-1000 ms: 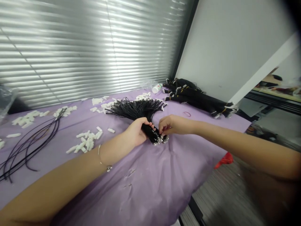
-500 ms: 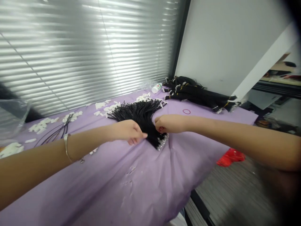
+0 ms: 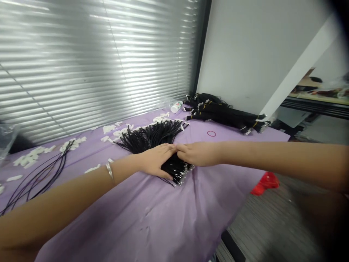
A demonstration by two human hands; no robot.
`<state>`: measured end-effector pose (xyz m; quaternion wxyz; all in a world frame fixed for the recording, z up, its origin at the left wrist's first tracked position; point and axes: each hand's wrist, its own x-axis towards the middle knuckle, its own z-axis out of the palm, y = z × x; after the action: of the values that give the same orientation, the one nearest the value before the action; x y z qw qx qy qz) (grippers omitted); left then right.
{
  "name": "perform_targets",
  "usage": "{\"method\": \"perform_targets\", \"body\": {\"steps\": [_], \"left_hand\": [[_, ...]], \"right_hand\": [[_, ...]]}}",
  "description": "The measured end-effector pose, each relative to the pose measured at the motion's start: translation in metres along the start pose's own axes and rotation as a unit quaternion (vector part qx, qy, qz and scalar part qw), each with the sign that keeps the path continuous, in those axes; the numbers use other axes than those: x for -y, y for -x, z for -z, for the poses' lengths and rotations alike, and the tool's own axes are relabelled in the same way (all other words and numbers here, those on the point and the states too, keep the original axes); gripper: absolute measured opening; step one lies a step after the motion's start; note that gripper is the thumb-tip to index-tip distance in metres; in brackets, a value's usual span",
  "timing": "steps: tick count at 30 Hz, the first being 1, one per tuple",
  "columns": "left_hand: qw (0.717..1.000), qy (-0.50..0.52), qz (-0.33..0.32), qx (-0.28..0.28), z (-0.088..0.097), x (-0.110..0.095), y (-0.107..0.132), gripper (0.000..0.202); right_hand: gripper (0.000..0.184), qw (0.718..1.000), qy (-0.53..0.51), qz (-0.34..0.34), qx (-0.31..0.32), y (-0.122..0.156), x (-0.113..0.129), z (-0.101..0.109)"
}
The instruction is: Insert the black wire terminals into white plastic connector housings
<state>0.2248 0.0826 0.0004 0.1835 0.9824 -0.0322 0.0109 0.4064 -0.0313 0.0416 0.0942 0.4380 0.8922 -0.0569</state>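
A fanned bundle of black cords (image 3: 155, 134) lies on the purple table cover, its silvery tips (image 3: 183, 176) gathered at the near right end. Across the bundle rests my left hand (image 3: 156, 159), fingers stretched over the top and thumb spread apart on the near side by the tips. Curled fingers of my right hand (image 3: 200, 153) close on the bundle's far right edge, and its fingertips meet those of the left hand. The palm sides of both hands and the cords beneath them are hidden.
White strips (image 3: 29, 156) are scattered along the window side. Loose black cords (image 3: 51, 171) lie at left. Tied black bundles (image 3: 220, 112) and a white bottle (image 3: 176, 106) stand at the back. A red rubber band (image 3: 211, 133) lies nearby. A red bag (image 3: 265, 183) shows beyond the table edge (image 3: 240, 209).
My left hand has gone from pinching at the bundle's side to lying spread across it. My right hand has come against the left fingertips. The view has shifted slightly.
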Motion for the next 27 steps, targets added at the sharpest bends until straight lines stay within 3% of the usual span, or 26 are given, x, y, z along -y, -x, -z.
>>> {"method": "perform_targets", "body": {"steps": [4, 8, 10, 17, 27], "left_hand": [[0.996, 0.091, -0.001, -0.024, 0.005, 0.001, 0.001, 0.095], [0.99, 0.139, 0.021, -0.021, 0.014, 0.004, -0.004, 0.043], [0.991, 0.136, 0.017, -0.014, 0.018, 0.006, -0.008, 0.035], [0.994, 0.111, 0.014, 0.018, 0.029, 0.007, -0.02, 0.04], [0.991, 0.131, -0.002, -0.024, 0.023, 0.016, -0.03, 0.019]], "right_hand": [[0.025, 0.999, -0.025, -0.028, -0.022, 0.003, 0.002, -0.003], [0.024, 0.996, -0.063, -0.048, -0.027, 0.006, -0.001, -0.002], [0.023, 0.995, -0.081, -0.045, -0.024, 0.007, -0.003, 0.0], [0.022, 0.995, -0.085, -0.046, -0.016, 0.01, 0.003, 0.007], [0.026, 0.991, -0.08, -0.094, -0.053, 0.014, -0.003, -0.019]]}}
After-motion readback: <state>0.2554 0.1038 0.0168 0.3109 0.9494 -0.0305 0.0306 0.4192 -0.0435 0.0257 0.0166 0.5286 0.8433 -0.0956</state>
